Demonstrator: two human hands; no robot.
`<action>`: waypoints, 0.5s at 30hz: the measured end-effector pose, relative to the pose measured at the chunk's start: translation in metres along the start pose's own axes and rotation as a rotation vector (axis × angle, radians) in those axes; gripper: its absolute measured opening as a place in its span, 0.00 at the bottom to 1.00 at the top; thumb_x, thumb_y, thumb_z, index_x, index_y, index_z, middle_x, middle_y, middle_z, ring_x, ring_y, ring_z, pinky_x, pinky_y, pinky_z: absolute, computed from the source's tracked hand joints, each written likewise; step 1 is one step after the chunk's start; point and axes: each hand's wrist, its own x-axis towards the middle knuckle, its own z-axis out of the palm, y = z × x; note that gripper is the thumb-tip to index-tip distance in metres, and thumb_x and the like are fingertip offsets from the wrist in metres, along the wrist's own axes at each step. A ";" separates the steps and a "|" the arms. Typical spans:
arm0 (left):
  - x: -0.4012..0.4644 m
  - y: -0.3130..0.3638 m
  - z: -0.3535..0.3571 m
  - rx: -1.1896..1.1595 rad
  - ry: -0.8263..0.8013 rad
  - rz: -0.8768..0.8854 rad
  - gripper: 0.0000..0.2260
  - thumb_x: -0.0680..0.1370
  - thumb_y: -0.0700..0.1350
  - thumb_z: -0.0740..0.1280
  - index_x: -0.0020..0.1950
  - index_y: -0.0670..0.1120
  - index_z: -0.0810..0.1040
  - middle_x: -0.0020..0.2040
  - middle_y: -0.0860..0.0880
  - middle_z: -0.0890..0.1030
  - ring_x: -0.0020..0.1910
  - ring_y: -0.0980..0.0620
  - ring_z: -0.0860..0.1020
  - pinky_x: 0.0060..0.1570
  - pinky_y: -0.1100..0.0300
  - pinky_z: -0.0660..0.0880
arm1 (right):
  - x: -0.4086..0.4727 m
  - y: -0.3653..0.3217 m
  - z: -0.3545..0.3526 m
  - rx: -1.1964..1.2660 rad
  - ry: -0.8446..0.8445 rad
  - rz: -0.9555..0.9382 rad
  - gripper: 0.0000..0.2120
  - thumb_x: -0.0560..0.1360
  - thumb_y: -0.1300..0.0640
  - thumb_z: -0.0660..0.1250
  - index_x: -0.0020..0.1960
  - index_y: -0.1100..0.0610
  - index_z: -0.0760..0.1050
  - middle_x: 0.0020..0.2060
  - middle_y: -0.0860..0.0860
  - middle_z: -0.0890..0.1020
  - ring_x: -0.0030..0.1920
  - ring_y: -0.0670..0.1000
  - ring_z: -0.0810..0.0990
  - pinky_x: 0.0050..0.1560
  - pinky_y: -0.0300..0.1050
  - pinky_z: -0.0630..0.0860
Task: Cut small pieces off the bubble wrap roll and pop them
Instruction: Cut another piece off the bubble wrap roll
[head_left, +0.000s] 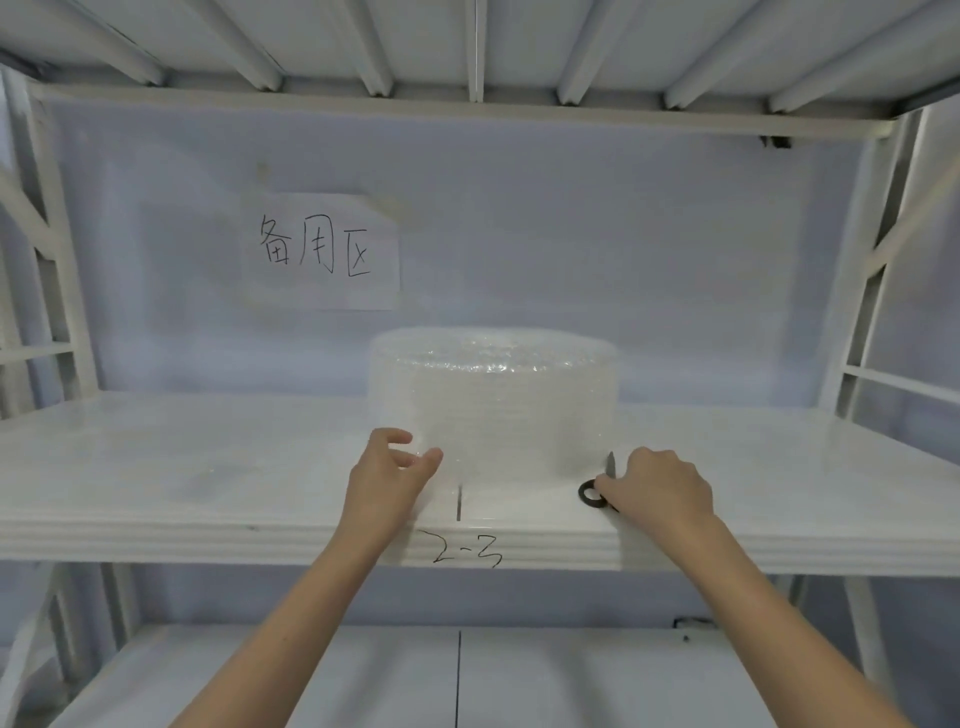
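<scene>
Roll (493, 400): stood on end on the shelf (208, 467).
Left hand (387, 480): fingers spread, held at the roll's near left.
Right hand (657, 486): fingers closed on scissors (597, 486).

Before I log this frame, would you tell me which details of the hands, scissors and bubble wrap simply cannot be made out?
Head view, the only one:
- Black-handled scissors: mostly hidden under the right hand; only one ring and a blade tip show.
- Clear bubble wrap roll: its loose end is too transparent to trace; single bubbles are blurred.
- Left hand: whether it touches the wrap is unclear.
</scene>
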 end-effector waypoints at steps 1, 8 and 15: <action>0.001 -0.001 0.000 -0.004 -0.024 0.000 0.09 0.76 0.46 0.71 0.53 0.45 0.76 0.38 0.53 0.78 0.38 0.52 0.76 0.38 0.61 0.70 | 0.000 -0.001 -0.004 -0.007 -0.032 0.006 0.14 0.71 0.48 0.64 0.33 0.54 0.65 0.34 0.51 0.73 0.41 0.57 0.74 0.37 0.43 0.69; -0.003 0.001 -0.005 -0.068 -0.154 0.077 0.02 0.76 0.39 0.70 0.46 0.41 0.82 0.40 0.54 0.81 0.40 0.55 0.77 0.42 0.63 0.70 | -0.005 -0.005 -0.024 -0.148 -0.188 -0.015 0.10 0.69 0.55 0.67 0.36 0.56 0.66 0.33 0.50 0.72 0.34 0.53 0.73 0.29 0.39 0.63; -0.017 0.005 -0.012 -0.129 -0.307 0.057 0.04 0.76 0.47 0.70 0.45 0.48 0.78 0.48 0.48 0.86 0.41 0.54 0.81 0.45 0.58 0.72 | -0.015 0.017 -0.049 0.068 -0.248 0.040 0.13 0.68 0.55 0.68 0.32 0.59 0.66 0.23 0.52 0.76 0.19 0.49 0.74 0.29 0.38 0.69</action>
